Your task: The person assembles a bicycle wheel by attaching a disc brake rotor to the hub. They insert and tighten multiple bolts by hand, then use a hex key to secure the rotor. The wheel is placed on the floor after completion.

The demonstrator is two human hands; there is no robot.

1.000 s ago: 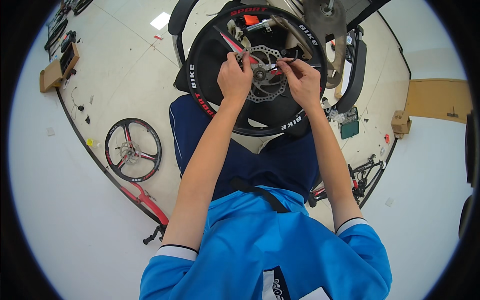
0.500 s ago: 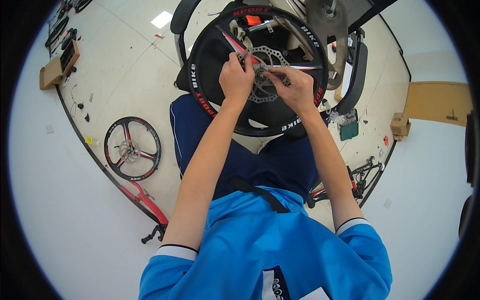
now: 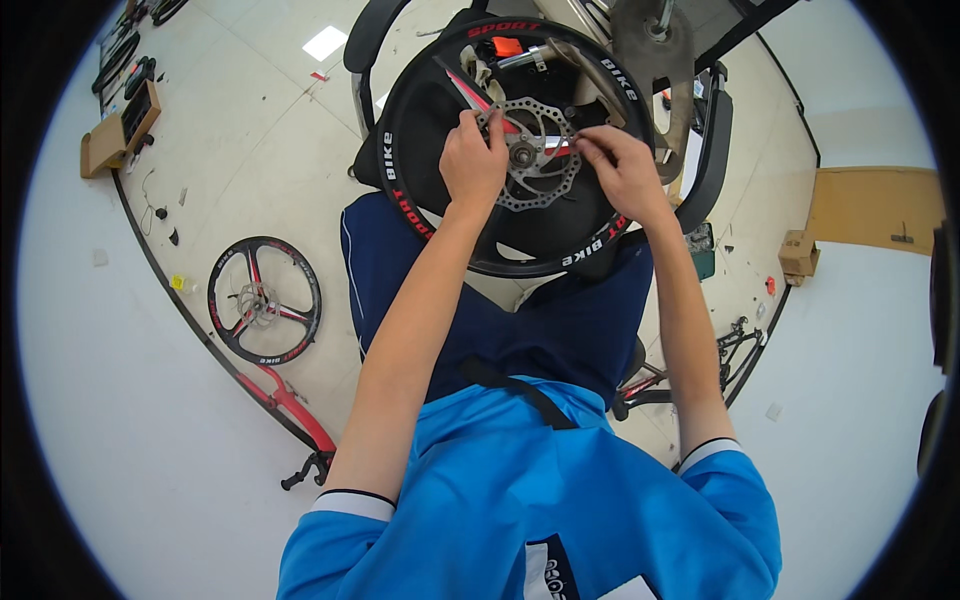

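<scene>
1. Right hand [image 3: 622,172] now moved in from the rim side to the hub [image 3: 522,155]; left hand [image 3: 474,160] hardly shifted.
2. Both hands pinched at the brake disc [image 3: 535,150]; perhaps holding a small tool, cannot tell.
3. Means work concentrated on the hub.
4. Wheel [image 3: 515,140] resting on the lap, flat face up, axle pointing toward the camera.

Head camera looks steeply down, close above lap.

Black bike wheel [image 3: 520,235] on lap, left hand [image 3: 472,160] and right hand [image 3: 622,170] at brake disc [image 3: 532,160]
</scene>
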